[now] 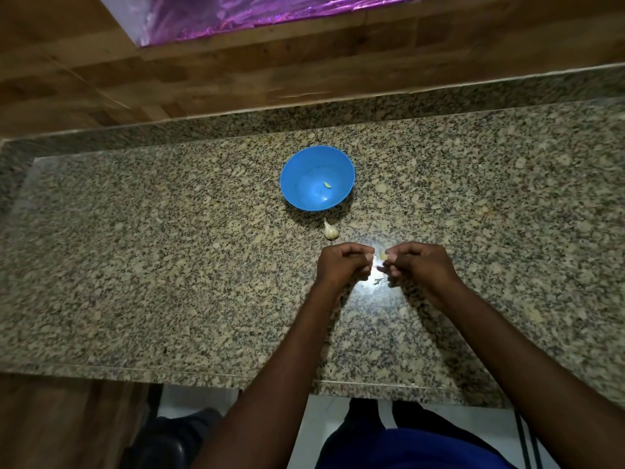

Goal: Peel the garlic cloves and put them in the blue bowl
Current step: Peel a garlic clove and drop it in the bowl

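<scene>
A blue bowl (317, 177) stands on the speckled granite counter (169, 252), with one small pale clove (327, 185) lying inside it. Just in front of the bowl lies a garlic bulb (330, 229) with its stem pointing toward the bowl. Nearer to me, my right hand (417, 264) pinches a small garlic clove (383, 256) between thumb and fingertips. My left hand (343, 264) is curled a short gap to its left; its fingertips are pinched together, and what they hold is too small to tell. A scrap of skin (378, 281) lies below the hands.
A wooden wall panel (236, 72) rises behind the counter's raised granite back edge. A shiny purple sheet (236, 15) shows at the top. The counter's front edge (203, 374) runs across near my body, with floor and dark shoes below.
</scene>
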Demonstrator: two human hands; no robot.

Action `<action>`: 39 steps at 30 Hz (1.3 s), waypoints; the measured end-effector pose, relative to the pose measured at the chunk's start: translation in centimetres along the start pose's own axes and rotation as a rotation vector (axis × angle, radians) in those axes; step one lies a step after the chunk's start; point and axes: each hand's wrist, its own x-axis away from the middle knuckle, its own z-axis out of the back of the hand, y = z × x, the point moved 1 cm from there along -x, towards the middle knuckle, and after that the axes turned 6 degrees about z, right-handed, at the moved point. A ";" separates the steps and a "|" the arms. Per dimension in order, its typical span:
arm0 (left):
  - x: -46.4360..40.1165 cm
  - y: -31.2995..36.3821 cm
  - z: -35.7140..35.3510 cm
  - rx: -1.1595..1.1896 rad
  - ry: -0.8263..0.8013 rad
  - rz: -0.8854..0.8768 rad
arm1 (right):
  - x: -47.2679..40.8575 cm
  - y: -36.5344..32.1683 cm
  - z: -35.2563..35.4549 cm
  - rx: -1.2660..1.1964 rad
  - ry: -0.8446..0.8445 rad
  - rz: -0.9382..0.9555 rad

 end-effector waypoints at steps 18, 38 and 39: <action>0.6 -0.7 -1.5 -0.003 0.013 -0.062 | 0.5 0.5 -0.6 0.076 0.071 0.086; 0.5 -1.0 -0.7 0.033 -0.057 -0.036 | 0.6 0.0 0.0 -0.152 -0.040 -0.129; 0.7 -0.9 -0.8 0.027 -0.103 -0.063 | 0.6 0.0 0.1 -0.150 -0.042 -0.130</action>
